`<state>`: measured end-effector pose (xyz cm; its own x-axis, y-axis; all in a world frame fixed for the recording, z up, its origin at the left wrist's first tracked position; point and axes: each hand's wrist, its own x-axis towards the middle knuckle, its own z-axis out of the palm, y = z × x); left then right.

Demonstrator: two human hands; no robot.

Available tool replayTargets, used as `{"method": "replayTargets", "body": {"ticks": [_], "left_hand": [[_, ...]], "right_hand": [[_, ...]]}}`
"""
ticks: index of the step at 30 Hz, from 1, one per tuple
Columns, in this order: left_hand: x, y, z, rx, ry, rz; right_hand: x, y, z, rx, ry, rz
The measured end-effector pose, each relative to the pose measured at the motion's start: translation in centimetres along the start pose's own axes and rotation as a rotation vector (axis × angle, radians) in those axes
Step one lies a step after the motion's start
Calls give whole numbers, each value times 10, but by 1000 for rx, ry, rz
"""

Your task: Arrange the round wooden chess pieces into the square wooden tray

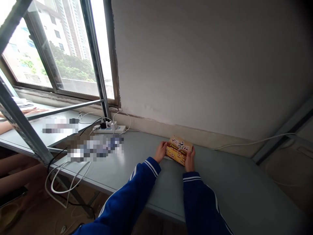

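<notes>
A flat orange-brown box (pixel 178 150) with dark lettering and a yellow patterned lower band lies on the grey table (pixel 220 182), close to the wall. My left hand (pixel 160 152) grips its left edge, fingers curled round the side. My right hand (pixel 190 159) clasps its right edge in the same way. Both arms reach forward in blue sleeves with white stripes.
A white power strip (pixel 110 128) with plugs and cables sits at the table's back left. Loose white and black cables (pixel 66 182) hang off the left edge. A window (pixel 61 55) and metal frame bars stand left. A white cable (pixel 256 142) runs along the wall at right.
</notes>
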<state>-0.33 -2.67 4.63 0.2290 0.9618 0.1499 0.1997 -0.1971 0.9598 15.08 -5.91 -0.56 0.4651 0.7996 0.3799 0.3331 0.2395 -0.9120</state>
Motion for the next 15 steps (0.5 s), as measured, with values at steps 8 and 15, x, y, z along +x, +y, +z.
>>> {"method": "replayTargets", "body": {"ticks": [8, 15], "left_hand": [[30, -52, -2, 431, -3, 36], [45, -66, 3, 536, -101, 58]], "right_hand": [[7, 19, 28, -390, -7, 44], [23, 27, 30, -522, -74, 101]]}}
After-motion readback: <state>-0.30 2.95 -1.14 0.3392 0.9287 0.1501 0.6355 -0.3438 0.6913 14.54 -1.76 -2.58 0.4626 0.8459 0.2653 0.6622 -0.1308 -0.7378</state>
